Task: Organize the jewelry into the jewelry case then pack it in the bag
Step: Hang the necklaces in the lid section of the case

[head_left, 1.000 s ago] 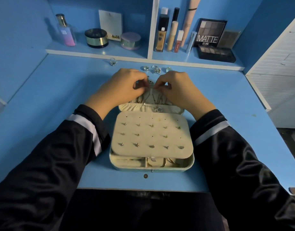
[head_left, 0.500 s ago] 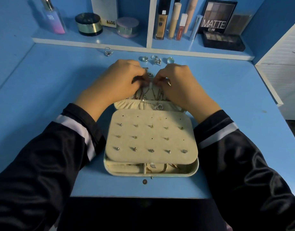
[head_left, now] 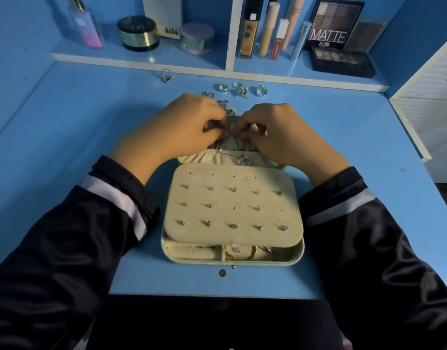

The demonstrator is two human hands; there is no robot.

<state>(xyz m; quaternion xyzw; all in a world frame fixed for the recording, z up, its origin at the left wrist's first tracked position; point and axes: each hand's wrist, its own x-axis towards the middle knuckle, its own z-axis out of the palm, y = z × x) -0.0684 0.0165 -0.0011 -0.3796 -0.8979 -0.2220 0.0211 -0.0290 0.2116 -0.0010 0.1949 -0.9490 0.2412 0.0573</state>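
Head view, looking down on a blue counter [head_left: 66,127].

- Jewelry case [head_left: 232,262] lies open at the centre of the counter, near its front edge. A cream earring panel [head_left: 232,205] lies over the base, with small studs set in rows. Under its front edge, padded compartments show with a gold-coloured piece inside.
- Lid [head_left: 204,157] stands up at the far side of the case, gathered pocket along its lower edge. A pendant [head_left: 244,160] hangs over that pocket.
- Left hand [head_left: 182,125] and right hand [head_left: 280,132] meet at the upper part of the lid – fingers curled, tips pinched close together on the top end of a thin necklace [head_left: 239,145] that hangs down the lid's inner face. The exact contact is too small to make out.
- Dark sleeves with a white band cover both forearms.
- Beyond the hands, on the counter: a bead chain [head_left: 222,103], partly hidden by the left hand, then three rings [head_left: 240,90] in a row, and one ring [head_left: 167,76] apart to the left.
- Shelf [head_left: 141,58] at the back – a perfume bottle [head_left: 85,26], two round jars [head_left: 138,34], upright makeup tubes [head_left: 268,29], and an eyeshadow palette [head_left: 331,24] marked MATTE.
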